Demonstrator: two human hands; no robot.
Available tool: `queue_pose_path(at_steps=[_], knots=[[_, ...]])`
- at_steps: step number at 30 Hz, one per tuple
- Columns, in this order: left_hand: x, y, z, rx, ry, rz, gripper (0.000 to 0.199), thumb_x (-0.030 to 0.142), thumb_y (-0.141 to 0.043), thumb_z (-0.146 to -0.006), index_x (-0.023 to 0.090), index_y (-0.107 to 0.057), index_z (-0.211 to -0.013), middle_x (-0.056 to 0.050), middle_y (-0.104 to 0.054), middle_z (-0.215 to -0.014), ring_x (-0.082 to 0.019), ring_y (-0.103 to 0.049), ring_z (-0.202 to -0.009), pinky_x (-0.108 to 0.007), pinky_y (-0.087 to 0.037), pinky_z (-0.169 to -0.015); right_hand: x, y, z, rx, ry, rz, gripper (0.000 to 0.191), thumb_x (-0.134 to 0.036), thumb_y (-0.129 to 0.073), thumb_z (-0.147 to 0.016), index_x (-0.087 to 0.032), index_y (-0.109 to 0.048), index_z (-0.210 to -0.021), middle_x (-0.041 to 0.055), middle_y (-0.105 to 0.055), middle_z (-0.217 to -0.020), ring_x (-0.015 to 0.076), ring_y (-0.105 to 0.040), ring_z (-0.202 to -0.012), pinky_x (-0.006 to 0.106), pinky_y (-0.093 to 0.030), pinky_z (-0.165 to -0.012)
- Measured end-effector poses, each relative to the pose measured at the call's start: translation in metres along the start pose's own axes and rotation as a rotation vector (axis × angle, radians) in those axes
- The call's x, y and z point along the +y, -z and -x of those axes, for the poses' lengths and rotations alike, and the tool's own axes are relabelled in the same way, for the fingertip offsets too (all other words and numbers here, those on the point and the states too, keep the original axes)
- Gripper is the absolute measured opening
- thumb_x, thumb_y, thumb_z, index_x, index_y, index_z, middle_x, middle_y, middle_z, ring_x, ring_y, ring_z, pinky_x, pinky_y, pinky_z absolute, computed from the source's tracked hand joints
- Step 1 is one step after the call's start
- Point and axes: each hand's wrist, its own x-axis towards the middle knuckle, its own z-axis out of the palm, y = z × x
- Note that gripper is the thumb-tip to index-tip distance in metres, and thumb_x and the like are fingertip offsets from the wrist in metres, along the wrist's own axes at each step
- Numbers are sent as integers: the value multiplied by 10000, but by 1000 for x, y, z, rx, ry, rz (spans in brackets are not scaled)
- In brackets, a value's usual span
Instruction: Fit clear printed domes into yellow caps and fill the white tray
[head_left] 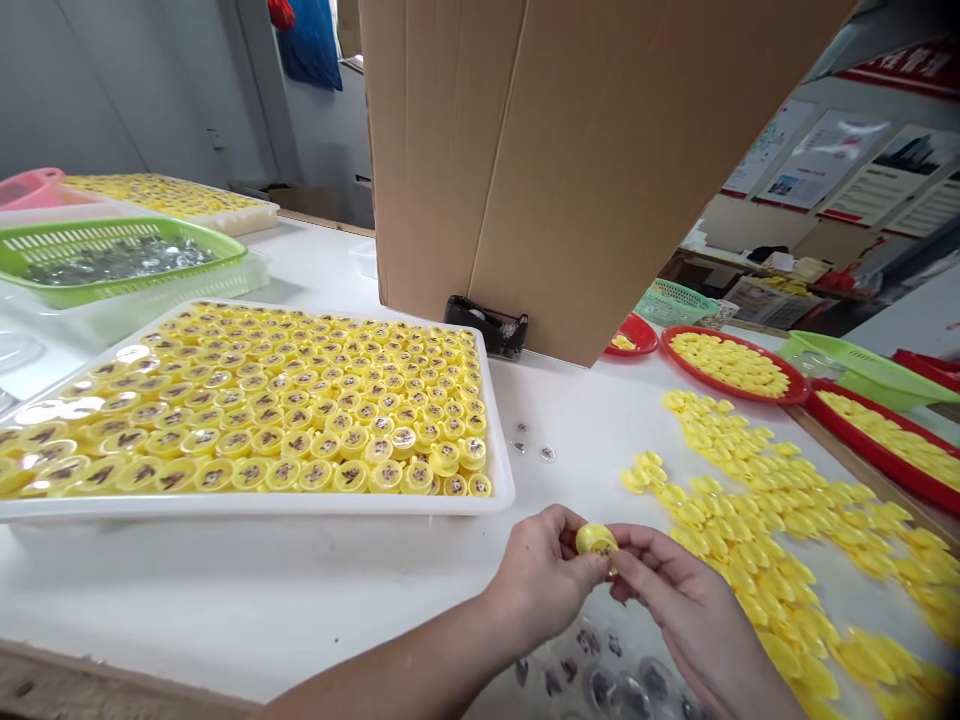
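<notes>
Between both hands, above the front of the table, is a small round yellow plastic piece (595,538) with a printed picture at its lower side. My left hand (547,565) pinches it from the left, thumb and fingers closed. From the right, my right hand (667,575) grips its edge and the picture with thumb and fingertips. Below the hands lie loose clear discs with small printed pictures (589,640), partly hidden by my forearms. To the right, many yellow pieces (750,540) are spread over the white table (360,590).
A white tray (498,450) full of yellow pieces with pictures stands left. Behind it are a green basket (75,290) of clear discs, a black tape dispenser (487,325) and a tall cardboard box (540,180). Red trays (799,388) of yellow pieces stand at the right.
</notes>
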Motion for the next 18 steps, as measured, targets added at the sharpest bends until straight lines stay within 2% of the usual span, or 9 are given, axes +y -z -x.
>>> queue_pose_path(at_steps=[3,6,8,10,12,14,16,18], knots=[[3,3,1,14,-28,-52,211,251,-690,-643,158,-540,-758,-12,-579,-668,-128,-495,-607,-238,-389,-539,-9,-2,-1,-50,18,22,284,-409,-717,-702,-179,-678,-865,63,-652,-820,172,-553,-673,300,-484,-604],[7,2,2,14,-66,54,205,267,-660,-684,145,-541,-798,-28,-587,-691,-135,-519,-631,-244,-400,-564,-24,-1,-9,-85,70,52,256,-404,-716,-702,-175,-677,-809,41,-631,-751,147,-523,-630,276,-458,-571],[7,0,4,35,-112,165,376,301,-677,-679,136,-525,-982,-71,-600,-864,-147,-546,-719,-252,-429,-617,-40,-1,-18,-82,104,105,270,-409,-723,-693,-172,-669,-809,35,-624,-743,143,-524,-633,270,-453,-575],[3,-2,6,48,-84,193,613,359,-711,-646,150,-450,-1160,-115,-555,-1050,-155,-545,-780,-259,-444,-640,-59,-7,-29,-36,141,170,306,-411,-734,-680,-180,-649,-860,27,-624,-758,147,-546,-664,265,-456,-591],[-3,-6,7,-25,48,90,623,372,-718,-619,166,-482,-1157,-110,-557,-1052,-141,-530,-711,-263,-435,-602,-77,-22,-41,-26,163,229,337,-402,-737,-671,-185,-619,-901,22,-629,-772,158,-572,-705,261,-461,-598],[-9,-9,9,-138,158,-88,443,306,-701,-597,173,-596,-1007,-64,-610,-898,-128,-501,-619,-271,-416,-573,-87,-46,-51,-117,171,283,308,-378,-721,-678,-178,-599,-879,23,-637,-775,164,-587,-722,262,-462,-598],[-13,-11,11,-227,167,-251,337,220,-679,-559,188,-652,-893,-34,-632,-791,-144,-506,-605,-282,-416,-575,-90,-72,-59,-257,172,344,245,-352,-678,-704,-176,-595,-853,22,-643,-788,163,-592,-721,267,-461,-601],[-13,-12,12,-282,93,-340,281,198,-648,-571,195,-672,-852,-33,-655,-778,-178,-543,-649,-292,-437,-592,-88,-94,-66,-345,191,455,202,-329,-640,-721,-183,-600,-854,11,-641,-800,157,-589,-725,267,-455,-609]])
